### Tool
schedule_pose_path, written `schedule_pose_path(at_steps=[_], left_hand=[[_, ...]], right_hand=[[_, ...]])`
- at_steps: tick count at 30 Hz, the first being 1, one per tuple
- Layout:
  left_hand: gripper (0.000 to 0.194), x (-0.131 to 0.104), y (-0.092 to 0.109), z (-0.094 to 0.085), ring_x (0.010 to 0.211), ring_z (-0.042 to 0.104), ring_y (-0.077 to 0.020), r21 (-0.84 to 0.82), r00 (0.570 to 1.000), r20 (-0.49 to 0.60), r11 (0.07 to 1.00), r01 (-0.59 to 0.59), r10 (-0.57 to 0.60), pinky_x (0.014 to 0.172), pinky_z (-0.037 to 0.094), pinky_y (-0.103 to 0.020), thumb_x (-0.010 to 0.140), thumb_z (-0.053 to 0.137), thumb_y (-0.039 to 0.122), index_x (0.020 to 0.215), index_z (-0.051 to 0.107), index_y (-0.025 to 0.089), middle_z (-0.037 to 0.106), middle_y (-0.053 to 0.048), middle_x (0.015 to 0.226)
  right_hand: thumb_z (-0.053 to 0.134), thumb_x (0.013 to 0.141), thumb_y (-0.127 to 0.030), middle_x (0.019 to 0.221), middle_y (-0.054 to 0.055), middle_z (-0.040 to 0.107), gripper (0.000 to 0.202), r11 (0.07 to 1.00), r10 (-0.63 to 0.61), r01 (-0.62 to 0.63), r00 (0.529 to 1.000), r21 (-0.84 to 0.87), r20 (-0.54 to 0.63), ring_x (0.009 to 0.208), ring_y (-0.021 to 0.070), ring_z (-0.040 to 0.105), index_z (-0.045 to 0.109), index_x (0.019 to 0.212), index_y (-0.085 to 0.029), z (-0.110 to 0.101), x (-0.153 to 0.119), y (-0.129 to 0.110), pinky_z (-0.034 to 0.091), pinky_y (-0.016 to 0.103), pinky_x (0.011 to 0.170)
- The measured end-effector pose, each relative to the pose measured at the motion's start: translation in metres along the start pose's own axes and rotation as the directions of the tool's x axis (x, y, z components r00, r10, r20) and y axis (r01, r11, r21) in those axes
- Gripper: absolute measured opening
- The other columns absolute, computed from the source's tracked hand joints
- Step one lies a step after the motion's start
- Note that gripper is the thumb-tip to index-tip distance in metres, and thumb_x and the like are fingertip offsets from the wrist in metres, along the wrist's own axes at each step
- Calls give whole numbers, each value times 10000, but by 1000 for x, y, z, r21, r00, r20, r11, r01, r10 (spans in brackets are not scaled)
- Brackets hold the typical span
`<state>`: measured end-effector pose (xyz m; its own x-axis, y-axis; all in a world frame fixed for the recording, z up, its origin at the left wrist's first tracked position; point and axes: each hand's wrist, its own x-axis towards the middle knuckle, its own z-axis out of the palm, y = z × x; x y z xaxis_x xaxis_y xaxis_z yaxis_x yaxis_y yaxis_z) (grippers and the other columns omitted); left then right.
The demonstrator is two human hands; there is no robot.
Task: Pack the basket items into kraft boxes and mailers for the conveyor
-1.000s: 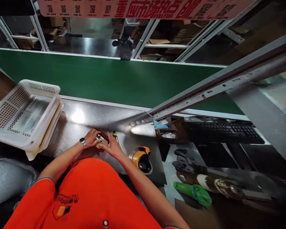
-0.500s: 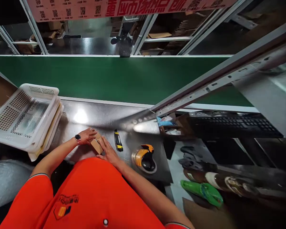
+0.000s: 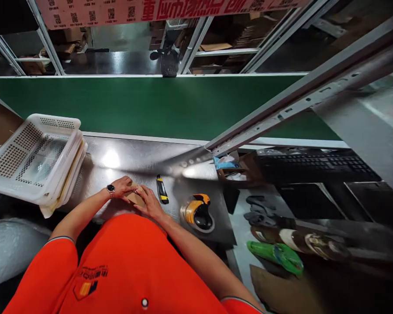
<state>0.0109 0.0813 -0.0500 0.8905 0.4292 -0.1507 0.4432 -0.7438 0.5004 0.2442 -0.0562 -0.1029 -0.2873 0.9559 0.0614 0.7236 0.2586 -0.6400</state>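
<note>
Both hands have drawn closer together over the small cardboard box (image 3: 135, 198): left hand (image 3: 122, 186) and right hand (image 3: 150, 204) press on it from either side, on the steel table (image 3: 134, 159), with a yellow knife (image 3: 162, 194) just beside.

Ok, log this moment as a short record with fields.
left hand: on box, watch on wrist
right hand: on box
box: small, brown, on steel table
knife: yellow-black, right of hands
tape gun: orange, farther right
baskets: white, stacked, left
belt: green, behind table
</note>
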Motion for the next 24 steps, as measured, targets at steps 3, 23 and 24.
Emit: schedule_pose_path(at_steps=[3, 23, 24], left_hand=[[573, -6, 0, 11, 1225, 606, -345, 58, 1000, -5, 998, -19, 19, 1137, 502, -449, 894, 889, 580, 1334, 823, 218, 678, -190, 1343], [981, -16, 27, 77, 1459, 588, -398, -606, 779, -237, 715, 349, -580, 1252, 502, -551, 787, 948, 634, 1594, 619, 182, 576, -222, 1595], [904, -14, 34, 84, 1456, 610, -388, -681, 684, -222, 613, 401, -694, 1238, 522, -540, 860, 898, 598, 1599, 603, 170, 593, -226, 1593]], right_hand=[[808, 955, -401, 1676, 218, 557, 613, 997, -70, 70, 997, 9, -39, 1525, 388, 563, 672, 1519, -202, 4, -8, 10, 525, 599, 1241], [755, 1034, -432, 1688, 199, 538, 577, 972, -231, 226, 966, -55, -117, 1494, 391, 560, 680, 1573, -240, 14, -33, 36, 549, 603, 1217], [749, 1038, -438, 1690, 200, 534, 591, 972, -231, 226, 967, -63, -110, 1492, 395, 560, 666, 1591, -245, 15, -34, 36, 552, 605, 1213]])
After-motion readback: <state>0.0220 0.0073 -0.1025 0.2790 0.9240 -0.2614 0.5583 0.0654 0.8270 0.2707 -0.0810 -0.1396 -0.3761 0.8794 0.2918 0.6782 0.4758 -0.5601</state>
